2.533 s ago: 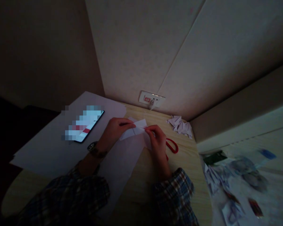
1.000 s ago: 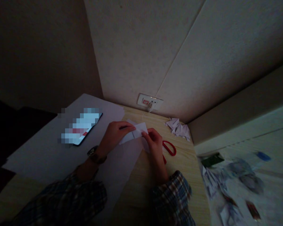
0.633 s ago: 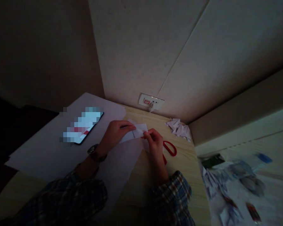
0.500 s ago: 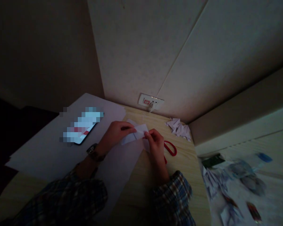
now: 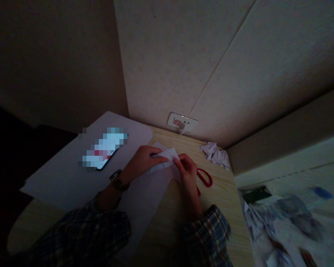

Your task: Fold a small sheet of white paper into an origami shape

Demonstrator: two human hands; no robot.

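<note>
A small white folded paper piece [image 5: 167, 156] lies on the wooden table [image 5: 217, 196] between my hands. My left hand [image 5: 144, 161] presses its fingers on the paper's left part, with a watch on the wrist. Closed in a pinch, my right hand [image 5: 187, 170] grips the paper's right edge. Under both hands lies a large white sheet [image 5: 69, 178]. Red-handled scissors [image 5: 204, 177] lie just right of my right hand, partly hidden by it.
A phone [image 5: 104, 150] with a lit screen rests on the large sheet at the left. A heap of folded white paper pieces [image 5: 215, 154] sits in the back right corner. A wall socket [image 5: 182, 121] is behind. Scattered papers and objects lie lower right, off the table.
My right hand has moved in closer to my left, folding the paper's right edge inward. The view has shifted slightly right.
</note>
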